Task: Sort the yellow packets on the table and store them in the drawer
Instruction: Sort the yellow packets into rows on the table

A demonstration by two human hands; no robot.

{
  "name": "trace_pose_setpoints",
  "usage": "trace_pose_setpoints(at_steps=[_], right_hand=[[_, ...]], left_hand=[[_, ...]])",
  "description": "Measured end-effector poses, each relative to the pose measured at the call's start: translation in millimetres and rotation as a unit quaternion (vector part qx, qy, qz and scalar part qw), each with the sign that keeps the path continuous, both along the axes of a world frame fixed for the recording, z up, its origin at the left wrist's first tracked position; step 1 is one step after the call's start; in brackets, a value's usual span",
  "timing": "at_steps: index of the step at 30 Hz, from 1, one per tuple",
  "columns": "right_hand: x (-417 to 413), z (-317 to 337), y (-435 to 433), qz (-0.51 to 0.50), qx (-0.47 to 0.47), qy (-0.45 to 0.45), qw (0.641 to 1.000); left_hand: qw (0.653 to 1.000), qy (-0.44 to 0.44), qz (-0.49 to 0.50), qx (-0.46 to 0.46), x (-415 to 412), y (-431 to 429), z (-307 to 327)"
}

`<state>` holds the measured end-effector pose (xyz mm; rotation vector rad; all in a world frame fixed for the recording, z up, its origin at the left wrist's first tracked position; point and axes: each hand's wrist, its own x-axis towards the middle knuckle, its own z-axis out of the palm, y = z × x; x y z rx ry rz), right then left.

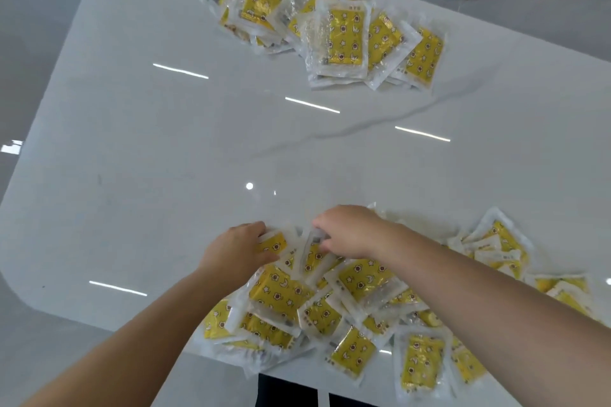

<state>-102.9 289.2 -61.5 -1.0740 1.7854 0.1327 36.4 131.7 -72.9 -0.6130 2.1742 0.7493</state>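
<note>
Two heaps: the yellow packets lie in a near heap [357, 304] at the lower right of the frame and a far heap [334, 33] at the upper middle, well apart on the white tabletop [158, 158].
Left hand: the left hand [236, 253] has its grip closed on the left packet [274, 243] at the near heap's upper left edge, with the fingers curled over the top and the thumb against its face.
Right hand: the right hand [347, 231], just beside it, has its fingers bent down and pinches the clear upper border of the right packet [314, 256].
Handling: they look light, thin and floppy to me. The glossy film probably slips, so overlapping packets should slide off one another easily.
Where to hold: I'd pinch the flat sealed border around the yellow centre and take the topmost packets first.
</note>
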Motion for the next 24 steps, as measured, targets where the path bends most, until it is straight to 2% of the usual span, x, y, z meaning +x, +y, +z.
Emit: trace_pose_setpoints(at_steps=[3,7,9,12,15,18,21,24], right_hand=[[-6.9,-0.4,3.3,-0.043,-0.014,0.009,0.999],[-22.7,-1.0,7.9,-0.179,-0.062,0.02,0.982],[-28.8,-2.5,7.6,-0.284,-0.103,0.015,0.953],[-35.3,-5.5,6.3,-0.426,-0.156,0.003,0.891],[-35.2,-8.7,5.9,-0.53,-0.153,-0.028,0.834],[-26.6,-10.7,5.2,-0.586,-0.132,-0.041,0.798],[-16.7,-11.8,1.2,-0.61,-0.127,-0.034,0.781],[-8.9,-8.4,-7.0,-0.602,-0.147,-0.006,0.785]], left_hand=[[0.998,0.023,0.05,0.022,0.1,-8.1,0.4],[0.993,0.071,0.091,0.029,-3.6,-20.4,1.7],[0.987,0.098,0.126,0.022,-6.1,-25.7,2.0],[0.973,0.14,0.184,-0.006,-10.1,-31.5,6.7],[0.949,0.139,0.282,0.009,-12.5,-36.2,8.4],[0.919,0.111,0.378,0.035,-12.0,-42.0,4.4],[0.888,0.087,0.441,0.094,-9.0,-44.9,-0.5],[0.901,0.076,0.414,0.106,-5.8,-45.4,-4.3]])
